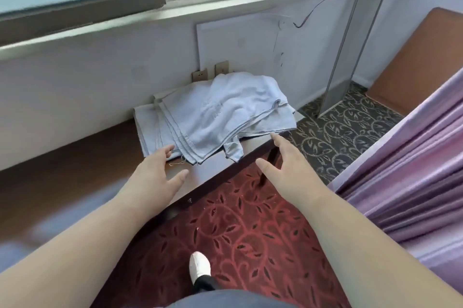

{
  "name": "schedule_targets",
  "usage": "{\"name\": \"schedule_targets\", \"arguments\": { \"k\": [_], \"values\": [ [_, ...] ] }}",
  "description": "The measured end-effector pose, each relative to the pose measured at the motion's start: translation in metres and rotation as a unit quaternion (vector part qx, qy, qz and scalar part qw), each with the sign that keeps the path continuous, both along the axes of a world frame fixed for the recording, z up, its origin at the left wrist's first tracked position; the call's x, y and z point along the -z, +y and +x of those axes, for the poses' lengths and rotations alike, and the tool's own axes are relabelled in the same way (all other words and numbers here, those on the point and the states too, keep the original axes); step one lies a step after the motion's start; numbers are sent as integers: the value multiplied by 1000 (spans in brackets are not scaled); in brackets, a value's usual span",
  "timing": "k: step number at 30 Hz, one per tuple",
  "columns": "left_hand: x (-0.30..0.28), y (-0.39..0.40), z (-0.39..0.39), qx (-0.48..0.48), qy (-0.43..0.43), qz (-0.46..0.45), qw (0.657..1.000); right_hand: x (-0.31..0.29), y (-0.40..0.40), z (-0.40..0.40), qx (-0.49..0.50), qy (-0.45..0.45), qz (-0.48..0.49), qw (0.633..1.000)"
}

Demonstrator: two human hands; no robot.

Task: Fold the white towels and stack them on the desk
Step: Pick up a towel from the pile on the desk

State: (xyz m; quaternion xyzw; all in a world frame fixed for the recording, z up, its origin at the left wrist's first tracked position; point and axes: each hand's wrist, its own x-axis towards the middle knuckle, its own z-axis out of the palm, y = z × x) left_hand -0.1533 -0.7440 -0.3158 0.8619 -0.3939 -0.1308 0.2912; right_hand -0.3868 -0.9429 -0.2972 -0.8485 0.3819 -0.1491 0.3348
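Note:
A loose pile of white towels lies on the right end of a dark wooden desk under the window. One corner hangs over the desk's front edge. My left hand reaches out flat, its fingertips at the pile's near left edge. My right hand is stretched out with spread fingers just off the desk's right corner, its fingertips close to the pile's right edge. Neither hand holds anything.
A white wall and window sill run behind the desk. Purple curtains hang at the right. Red patterned carpet lies below, with my white shoe on it. A brown board leans at the far right.

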Motion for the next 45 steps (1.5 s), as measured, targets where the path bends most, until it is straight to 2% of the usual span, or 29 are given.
{"name": "schedule_targets", "arguments": {
  "k": [9, 14, 18, 25, 33, 36, 41, 45],
  "values": [
    [5, -175, 106, 80, -5, 55, 995, 10, -133, 87, 8, 72, -40, 997],
    [17, -240, 137, 69, 21, 107, 992, 24, -185, 116, 10, 70, -1, 998],
    [36, -273, 151, 48, 24, 133, 990, 45, -234, 150, -18, 82, 10, 996],
    [50, -330, 180, -8, 54, 250, 967, 66, -330, 223, -121, 146, -18, 982],
    [81, -396, 188, -45, 14, 345, 938, 100, -433, 283, -210, 229, -54, 949],
    [94, -409, 191, -49, 14, 359, 932, 115, -455, 295, -229, 250, -52, 939],
    [110, -415, 195, -71, 69, 367, 925, 131, -475, 316, -264, 266, -43, 926],
    [113, -418, 197, -91, 56, 355, 929, 141, -486, 341, -295, 264, -55, 917]
  ]
}}
